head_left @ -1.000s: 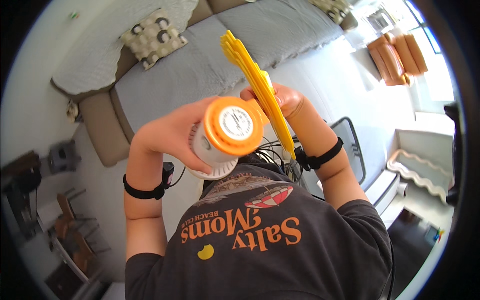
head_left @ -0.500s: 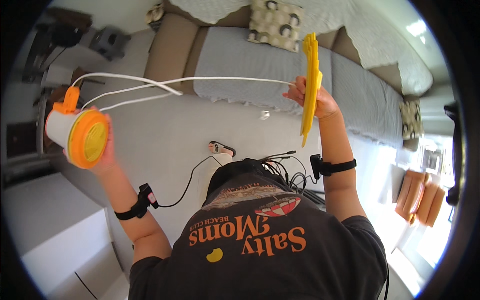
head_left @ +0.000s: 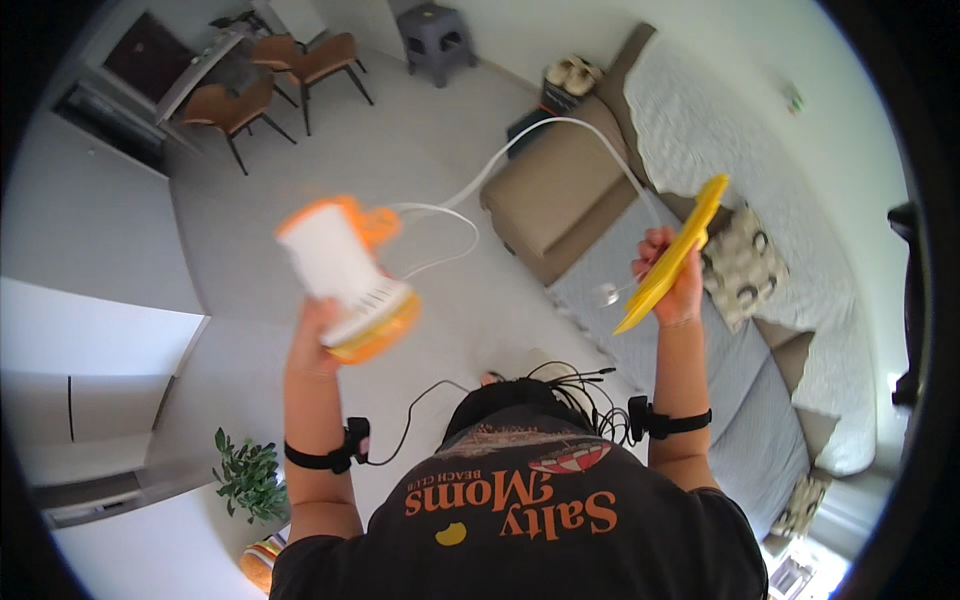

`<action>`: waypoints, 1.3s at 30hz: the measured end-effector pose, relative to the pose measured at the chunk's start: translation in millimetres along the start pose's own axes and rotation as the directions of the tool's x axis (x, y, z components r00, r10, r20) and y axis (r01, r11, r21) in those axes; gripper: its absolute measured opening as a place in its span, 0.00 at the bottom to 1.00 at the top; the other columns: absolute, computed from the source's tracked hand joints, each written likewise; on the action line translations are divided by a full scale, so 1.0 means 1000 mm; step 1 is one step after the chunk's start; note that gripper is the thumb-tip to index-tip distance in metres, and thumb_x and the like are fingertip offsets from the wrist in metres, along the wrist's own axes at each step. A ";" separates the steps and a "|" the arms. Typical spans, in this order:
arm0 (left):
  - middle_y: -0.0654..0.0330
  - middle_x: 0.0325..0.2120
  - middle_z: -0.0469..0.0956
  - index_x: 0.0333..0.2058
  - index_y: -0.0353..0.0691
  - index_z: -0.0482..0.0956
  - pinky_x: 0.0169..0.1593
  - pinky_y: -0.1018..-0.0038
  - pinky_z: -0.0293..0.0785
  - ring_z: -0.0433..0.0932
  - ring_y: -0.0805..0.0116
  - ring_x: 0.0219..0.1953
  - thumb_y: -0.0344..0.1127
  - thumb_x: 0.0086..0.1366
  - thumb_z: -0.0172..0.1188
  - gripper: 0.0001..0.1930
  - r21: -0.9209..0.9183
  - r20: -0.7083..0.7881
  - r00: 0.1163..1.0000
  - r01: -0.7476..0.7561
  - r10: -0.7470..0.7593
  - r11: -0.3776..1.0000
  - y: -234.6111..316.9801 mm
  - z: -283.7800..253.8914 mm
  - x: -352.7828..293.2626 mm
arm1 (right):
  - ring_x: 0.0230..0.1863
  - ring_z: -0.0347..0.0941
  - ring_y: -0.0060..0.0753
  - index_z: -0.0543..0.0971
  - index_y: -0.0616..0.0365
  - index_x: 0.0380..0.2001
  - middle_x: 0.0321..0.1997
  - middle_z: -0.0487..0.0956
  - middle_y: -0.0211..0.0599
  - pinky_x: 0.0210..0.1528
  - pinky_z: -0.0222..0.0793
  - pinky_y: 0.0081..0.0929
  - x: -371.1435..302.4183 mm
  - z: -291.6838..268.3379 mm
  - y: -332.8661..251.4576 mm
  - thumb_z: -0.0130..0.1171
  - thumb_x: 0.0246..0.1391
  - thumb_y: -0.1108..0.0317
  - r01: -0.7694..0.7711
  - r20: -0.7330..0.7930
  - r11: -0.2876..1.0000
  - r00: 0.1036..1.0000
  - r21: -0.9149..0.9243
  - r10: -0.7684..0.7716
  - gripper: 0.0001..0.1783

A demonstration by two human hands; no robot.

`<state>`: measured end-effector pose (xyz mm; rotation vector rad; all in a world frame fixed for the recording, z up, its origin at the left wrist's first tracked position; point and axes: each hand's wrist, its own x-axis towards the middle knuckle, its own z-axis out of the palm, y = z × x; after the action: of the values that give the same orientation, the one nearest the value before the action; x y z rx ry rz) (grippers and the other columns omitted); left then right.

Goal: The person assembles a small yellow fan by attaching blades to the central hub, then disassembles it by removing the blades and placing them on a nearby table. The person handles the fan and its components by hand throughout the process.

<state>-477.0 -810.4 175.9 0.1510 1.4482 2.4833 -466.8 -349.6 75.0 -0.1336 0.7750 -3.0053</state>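
My left hand (head_left: 316,325) grips a white-and-orange corded appliance (head_left: 335,255) by its lower side. Its body is a white cylinder with dark vent slots, orange trim and a yellow-and-orange end; motion blurs it. My right hand (head_left: 680,285) is closed around a flat, elongated yellow plastic piece (head_left: 707,208), held tilted. A white cord (head_left: 490,165) arcs between the appliance and my right hand, whose fingers seem to hold part of it too. Its white plug (head_left: 606,294) hangs beside the yellow piece.
A beige sofa (head_left: 550,190) with grey covers and a patterned cushion (head_left: 745,265) runs along the right. Brown chairs (head_left: 232,112) and a grey stool (head_left: 435,42) stand at the far side. A leafy plant (head_left: 248,475) is at lower left. Black cables trail from my arm straps.
My view has swung left across the room. The appliance has come inward and tipped, turning its vented side into view. The yellow piece leans more, and a plug now shows by my right hand.
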 end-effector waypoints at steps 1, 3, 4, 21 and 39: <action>0.48 0.53 0.74 0.62 0.33 0.63 0.58 0.58 0.75 0.77 0.53 0.54 0.47 0.50 0.72 0.44 0.024 0.072 0.989 0.127 -0.129 0.992 -0.002 0.004 0.004 | 0.44 0.70 0.33 0.72 0.52 0.48 0.46 0.74 0.35 0.47 0.70 0.35 0.020 0.012 0.014 0.56 0.62 0.42 -0.053 -0.018 0.998 0.998 -0.045 0.052 0.25; 0.47 0.52 0.75 0.62 0.32 0.62 0.58 0.58 0.76 0.77 0.52 0.55 0.45 0.49 0.72 0.45 0.082 0.130 0.981 0.137 -0.147 0.987 -0.006 0.010 0.019 | 0.46 0.71 0.36 0.72 0.54 0.49 0.48 0.74 0.37 0.51 0.70 0.37 0.060 0.041 0.042 0.57 0.62 0.44 -0.173 0.025 0.983 0.984 -0.062 0.175 0.26; 0.47 0.52 0.75 0.62 0.32 0.62 0.58 0.58 0.76 0.77 0.52 0.55 0.44 0.49 0.72 0.44 0.101 0.154 0.979 0.122 -0.137 0.987 -0.006 0.009 0.027 | 0.46 0.70 0.35 0.72 0.54 0.48 0.47 0.74 0.37 0.52 0.69 0.37 0.079 0.057 0.058 0.58 0.61 0.45 -0.234 0.079 0.972 0.969 -0.018 0.235 0.25; 0.52 0.45 0.77 0.56 0.37 0.70 0.61 0.50 0.71 0.74 0.43 0.57 0.57 0.45 0.71 0.43 -0.391 -0.134 0.962 -0.272 0.239 0.879 0.068 -0.167 0.198 | 0.46 0.74 0.36 0.75 0.57 0.40 0.40 0.77 0.36 0.63 0.68 0.40 0.440 0.253 0.339 0.57 0.61 0.43 -0.787 0.369 0.438 0.600 0.435 0.710 0.25; 0.48 0.35 0.71 0.45 0.35 0.72 0.42 0.59 0.84 0.78 0.52 0.39 0.70 0.47 0.69 0.42 -0.567 0.020 0.916 -0.319 0.400 0.760 0.289 -0.456 0.237 | 0.60 0.72 0.48 0.73 0.67 0.45 0.54 0.75 0.53 0.64 0.69 0.44 0.706 0.384 0.585 0.57 0.64 0.52 -0.862 0.357 0.505 0.459 -0.042 0.814 0.24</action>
<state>-854.8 -1262.7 190.0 0.5201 0.6270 3.0171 -1126.9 -1085.5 179.2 -0.1781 0.3820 -1.9651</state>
